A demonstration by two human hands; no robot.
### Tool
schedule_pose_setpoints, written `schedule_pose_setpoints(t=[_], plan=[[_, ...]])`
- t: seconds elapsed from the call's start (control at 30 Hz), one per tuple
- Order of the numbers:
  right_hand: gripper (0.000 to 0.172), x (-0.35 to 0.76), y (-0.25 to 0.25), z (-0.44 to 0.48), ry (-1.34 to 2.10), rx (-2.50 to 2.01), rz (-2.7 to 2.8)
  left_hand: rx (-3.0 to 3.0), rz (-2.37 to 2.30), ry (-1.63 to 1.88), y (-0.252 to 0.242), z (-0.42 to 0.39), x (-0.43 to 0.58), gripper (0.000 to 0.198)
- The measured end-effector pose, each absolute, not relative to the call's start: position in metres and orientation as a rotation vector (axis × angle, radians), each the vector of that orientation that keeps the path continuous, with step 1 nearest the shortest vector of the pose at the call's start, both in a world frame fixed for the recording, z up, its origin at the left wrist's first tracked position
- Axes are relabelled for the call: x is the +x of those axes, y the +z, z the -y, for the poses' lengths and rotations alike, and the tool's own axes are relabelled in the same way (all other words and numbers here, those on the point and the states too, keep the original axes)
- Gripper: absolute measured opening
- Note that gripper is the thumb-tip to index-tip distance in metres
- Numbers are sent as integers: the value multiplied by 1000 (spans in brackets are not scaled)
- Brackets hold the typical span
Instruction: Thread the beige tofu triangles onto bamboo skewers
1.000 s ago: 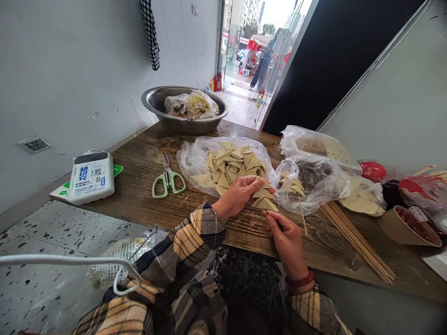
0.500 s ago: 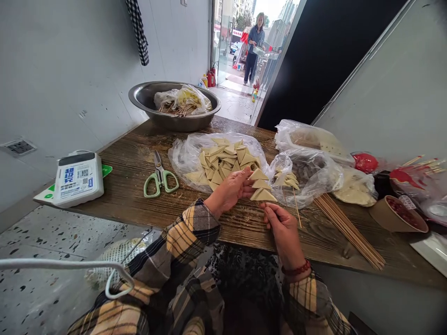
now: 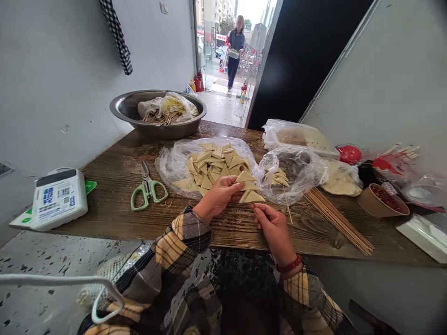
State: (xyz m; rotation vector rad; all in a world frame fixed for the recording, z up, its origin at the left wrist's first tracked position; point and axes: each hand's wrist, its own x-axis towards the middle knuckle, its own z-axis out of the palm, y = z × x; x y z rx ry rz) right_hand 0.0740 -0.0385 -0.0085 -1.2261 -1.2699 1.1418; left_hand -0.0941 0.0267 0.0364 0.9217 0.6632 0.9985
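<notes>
Folded beige tofu-skin triangles (image 3: 248, 186) are stacked one above another in front of me. My left hand (image 3: 220, 194) pinches the edge of this stack between thumb and fingers. Just below the lowest triangle, my right hand (image 3: 274, 229) is closed in a pinch on the lower end of the skewer, which is mostly hidden by the fingers. Behind my left hand, a pile of tofu-skin triangles (image 3: 213, 163) lies on a clear plastic bag (image 3: 171, 160). A finished-looking skewer of triangles (image 3: 275, 177) rests to the right, its stick pointing toward me.
Green-handled scissors (image 3: 148, 190) and a white box (image 3: 57, 200) are at left. A metal basin (image 3: 159, 130) holds bagged skewers. Bare wooden sticks (image 3: 338, 221), plastic bags (image 3: 296, 172) and a paper bowl (image 3: 380, 202) are at right. A person (image 3: 235, 51) is in the doorway.
My left fingers, stretched out beside the stack before, now pinch its edge. The view has turned slightly right. The person in the doorway has changed stance, now holding a container in front.
</notes>
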Motion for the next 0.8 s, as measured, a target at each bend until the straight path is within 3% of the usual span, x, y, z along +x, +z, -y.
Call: schedule_pose_setpoints(t=[0.27, 0.43, 0.8], plan=[[18, 74, 3, 41, 804, -1183, 1528, 1006, -676, 1047, 41, -30, -99, 26], [20, 107, 27, 53, 714, -1250, 1564, 984, -706, 1073, 41, -30, -103, 41], [47, 203, 26, 12, 840, -1530, 1146, 1029, -789, 1118, 43, -31, -104, 45]])
